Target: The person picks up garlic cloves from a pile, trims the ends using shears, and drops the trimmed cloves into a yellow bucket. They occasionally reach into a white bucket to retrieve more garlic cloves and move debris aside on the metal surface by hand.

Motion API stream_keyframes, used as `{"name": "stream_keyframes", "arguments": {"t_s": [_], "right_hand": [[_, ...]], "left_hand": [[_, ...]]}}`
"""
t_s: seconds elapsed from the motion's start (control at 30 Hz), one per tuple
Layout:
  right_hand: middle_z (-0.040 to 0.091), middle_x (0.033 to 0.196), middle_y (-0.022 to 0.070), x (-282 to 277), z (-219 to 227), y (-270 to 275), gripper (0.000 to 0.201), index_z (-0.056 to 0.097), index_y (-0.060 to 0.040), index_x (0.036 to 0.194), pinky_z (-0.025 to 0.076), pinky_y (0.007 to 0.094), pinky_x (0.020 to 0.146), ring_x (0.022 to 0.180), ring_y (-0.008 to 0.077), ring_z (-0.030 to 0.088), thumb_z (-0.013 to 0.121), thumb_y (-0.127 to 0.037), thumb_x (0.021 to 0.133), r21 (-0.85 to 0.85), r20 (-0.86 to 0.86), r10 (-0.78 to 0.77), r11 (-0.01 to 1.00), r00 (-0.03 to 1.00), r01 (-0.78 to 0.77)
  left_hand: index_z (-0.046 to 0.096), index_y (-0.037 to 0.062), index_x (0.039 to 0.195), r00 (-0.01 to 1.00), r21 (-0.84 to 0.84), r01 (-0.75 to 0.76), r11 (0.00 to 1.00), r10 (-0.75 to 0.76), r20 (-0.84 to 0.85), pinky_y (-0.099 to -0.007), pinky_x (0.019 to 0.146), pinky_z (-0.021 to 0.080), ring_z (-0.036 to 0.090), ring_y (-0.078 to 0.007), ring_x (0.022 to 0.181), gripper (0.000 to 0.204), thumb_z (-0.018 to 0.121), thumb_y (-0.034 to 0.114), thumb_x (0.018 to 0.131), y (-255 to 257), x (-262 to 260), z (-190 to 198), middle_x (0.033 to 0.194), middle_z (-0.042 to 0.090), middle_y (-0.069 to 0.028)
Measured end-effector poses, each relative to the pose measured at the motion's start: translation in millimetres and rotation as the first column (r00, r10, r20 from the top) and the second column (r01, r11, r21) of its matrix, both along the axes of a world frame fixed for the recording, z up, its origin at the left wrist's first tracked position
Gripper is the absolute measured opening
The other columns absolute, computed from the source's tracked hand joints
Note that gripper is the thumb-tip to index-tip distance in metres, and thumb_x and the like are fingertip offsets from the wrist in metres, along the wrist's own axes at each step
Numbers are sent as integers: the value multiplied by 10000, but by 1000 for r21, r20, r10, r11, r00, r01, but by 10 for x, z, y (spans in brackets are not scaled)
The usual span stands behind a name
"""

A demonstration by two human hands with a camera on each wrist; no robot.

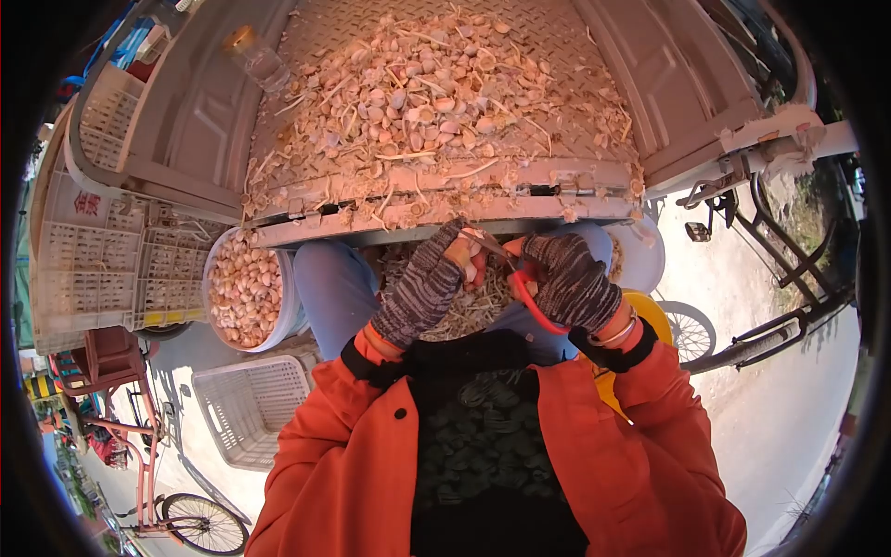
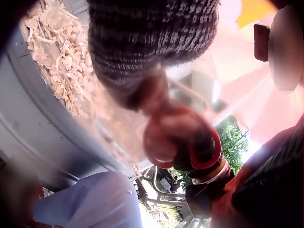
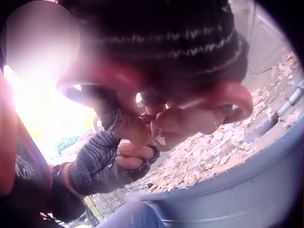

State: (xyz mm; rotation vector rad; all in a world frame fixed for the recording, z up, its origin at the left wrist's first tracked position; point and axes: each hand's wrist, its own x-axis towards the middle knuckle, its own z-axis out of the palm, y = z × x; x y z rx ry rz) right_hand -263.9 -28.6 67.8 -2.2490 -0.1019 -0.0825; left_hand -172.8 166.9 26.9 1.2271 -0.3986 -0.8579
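In the head view, a knit half-finger glove covers my left hand (image 1: 429,283), whose curled fingers pinch a small pinkish piece that looks like garlic (image 1: 479,264). Close beside it, my gloved right hand (image 1: 568,283) grips red-handled scissors (image 1: 540,304), the blades pointing towards the left fingers. The left wrist view has the red handle loops (image 2: 214,142) around the right fingers. From the right wrist, the handles (image 3: 237,97) show under the dark glove, and the left hand (image 3: 111,159) is bent close to the blades. Fingers partly hide the piece.
Peeled-looking cloves and skins (image 1: 408,102) cover a metal truck bed (image 1: 548,176) ahead. A bucket of cloves (image 1: 246,292) stands left of the knees, an empty crate (image 1: 251,404) behind it. A yellow container (image 1: 650,316) is at the right, beside a bicycle (image 1: 780,334).
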Motion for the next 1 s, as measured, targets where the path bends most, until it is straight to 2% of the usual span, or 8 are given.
{"name": "stream_keyframes", "arguments": {"t_s": [0.17, 0.27, 0.37, 0.43, 0.63, 0.73, 0.87, 1.0], "right_hand": [[603, 705, -4, 18, -137, 126, 319, 626, -12, 1045, 471, 264, 587, 661, 84, 546, 724, -147, 773, 629, -342, 90, 761, 935, 157], [621, 786, -13, 147, 73, 182, 331, 607, -20, 1069, 455, 224, 640, 698, 71, 526, 738, -156, 797, 621, -521, -97, 638, 848, 454], [610, 836, -3, 257, 24, 228, 378, 603, -29, 1087, 446, 218, 667, 707, 72, 504, 777, -138, 770, 495, -275, -227, 799, 934, 340], [566, 786, -20, 354, -123, 183, 467, 605, -45, 1111, 439, 226, 655, 691, 76, 487, 826, -161, 716, 341, -52, -216, 914, 975, 221], [570, 780, 18, 754, -306, 170, 435, 603, -52, 1135, 437, 245, 626, 686, 101, 495, 779, -114, 741, 123, -22, -251, 960, 968, 252], [627, 851, 96, 1164, -405, 202, 436, 601, -48, 1141, 478, 304, 698, 752, 201, 584, 737, -50, 726, 122, 118, -274, 958, 954, 260], [642, 958, 154, 1759, -301, 452, 438, 600, -43, 1161, 500, 349, 746, 861, 278, 626, 695, -34, 733, -169, 373, 24, 985, 928, 43], [633, 1005, 191, 1966, -566, 753, 410, 607, -29, 1145, 471, 445, 843, 945, 355, 606, 656, -138, 753, -457, 343, 183, 889, 921, -6]], "left_hand": [[534, 15, 1126, 1000, 87, -1, 996, -2, 28, -231, 558, 397, 497, -97, 631, 358, 407, 322, 991, 14, 47, 48, 806, 535, -19], [533, 16, 1129, 987, -86, -24, 996, 10, -159, -233, 533, 383, 479, -94, 604, 338, 434, 305, 983, 74, 96, 53, 810, 557, -26], [532, 8, 1129, 958, -128, -195, 972, 162, -236, -253, 504, 375, 471, -105, 581, 303, 478, 257, 964, 312, 257, 8, 856, 603, -55], [537, 6, 1087, 884, -201, -414, 888, 339, -322, -258, 503, 382, 485, -117, 581, 254, 524, 216, 945, 724, 458, -78, 830, 594, -65], [607, 53, 1081, 304, 154, -953, 262, 836, 457, -187, 521, 378, 483, -52, 605, 292, 535, 307, 957, 2910, 1075, -568, 786, 598, 4], [510, 3, 1285, 358, 358, -932, 59, -6, 934, -341, 954, 434, 564, -286, 1104, 476, 628, 200, 869, 4121, 1439, -1369, 1209, 581, -186], [462, -2, 1331, 647, 629, -762, -152, -184, 740, -388, 1101, 287, 388, -356, 1312, 560, 641, 157, 825, 3562, 1351, -804, 1383, 433, -241], [518, -10, 1260, 242, 285, -950, 130, -271, 932, -417, 1058, 342, 448, -350, 1249, 473, 611, 177, 835, 2830, 1242, -549, 1316, 492, -218]]}}
